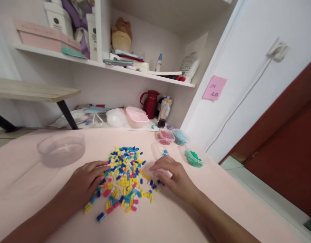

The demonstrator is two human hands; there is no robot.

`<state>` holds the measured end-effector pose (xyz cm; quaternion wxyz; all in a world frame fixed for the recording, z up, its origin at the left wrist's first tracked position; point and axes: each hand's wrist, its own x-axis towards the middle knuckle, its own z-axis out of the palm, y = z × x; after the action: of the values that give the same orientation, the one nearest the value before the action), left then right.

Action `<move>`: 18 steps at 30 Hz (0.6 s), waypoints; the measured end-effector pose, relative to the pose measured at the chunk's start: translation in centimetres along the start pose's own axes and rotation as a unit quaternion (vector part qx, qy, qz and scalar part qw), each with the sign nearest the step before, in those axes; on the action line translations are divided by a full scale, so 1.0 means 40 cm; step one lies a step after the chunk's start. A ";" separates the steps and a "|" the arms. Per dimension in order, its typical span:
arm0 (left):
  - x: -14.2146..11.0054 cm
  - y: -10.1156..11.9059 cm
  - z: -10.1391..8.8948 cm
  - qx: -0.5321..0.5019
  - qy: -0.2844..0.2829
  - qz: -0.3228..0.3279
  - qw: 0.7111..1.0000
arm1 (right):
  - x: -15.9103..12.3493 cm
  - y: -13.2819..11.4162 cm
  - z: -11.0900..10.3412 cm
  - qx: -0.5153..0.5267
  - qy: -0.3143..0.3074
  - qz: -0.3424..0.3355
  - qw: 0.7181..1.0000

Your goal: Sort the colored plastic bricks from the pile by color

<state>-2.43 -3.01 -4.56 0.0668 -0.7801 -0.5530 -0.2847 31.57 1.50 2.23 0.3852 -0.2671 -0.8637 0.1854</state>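
Many small plastic building bricks (125, 173) in blue, yellow, pink, teal and white lie in a loose heap on the pale pink table. My left hand (89, 175) rests at the heap's left edge, its fingers stretched out and touching bricks. To the right of the heap, my right hand (172, 173) hovers low with curled fingers, thumb and index tips close together. Whatever is between those tips is too small to make out. Several dark blue bricks (155, 184) lie under and beside this hand. A lone blue brick (100, 216) sits nearest me.
Small clear tubs hold pink bricks (166, 136), light blue bricks (180, 137) and green bricks (194, 158). Another clear tub (159, 148) has a few blue pieces. A large round clear bowl (61, 150) stands at left. Behind are a red jug (150, 104) and a pink bowl (137, 117).
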 end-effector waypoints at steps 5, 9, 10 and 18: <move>0.001 0.012 -0.003 -0.010 -0.006 -0.007 1.000 | -0.017 -0.027 0.069 -0.020 -0.138 -0.066 0.988; -0.001 0.015 -0.002 -0.016 -0.004 -0.010 1.000 | -0.023 -0.011 0.088 -0.033 -0.161 -0.045 0.985; -0.001 0.017 -0.004 -0.017 -0.006 -0.011 1.000 | -0.023 -0.007 0.088 -0.029 -0.163 -0.040 0.985; 0.005 0.027 -0.013 -0.014 -0.023 -0.019 0.999 | -0.014 -0.011 0.073 -0.002 -0.176 -0.034 0.984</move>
<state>-1.59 -3.48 -3.81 0.0382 -0.7769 -0.5650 -0.2754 29.53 0.49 0.28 0.2325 -0.2011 -0.9271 0.2146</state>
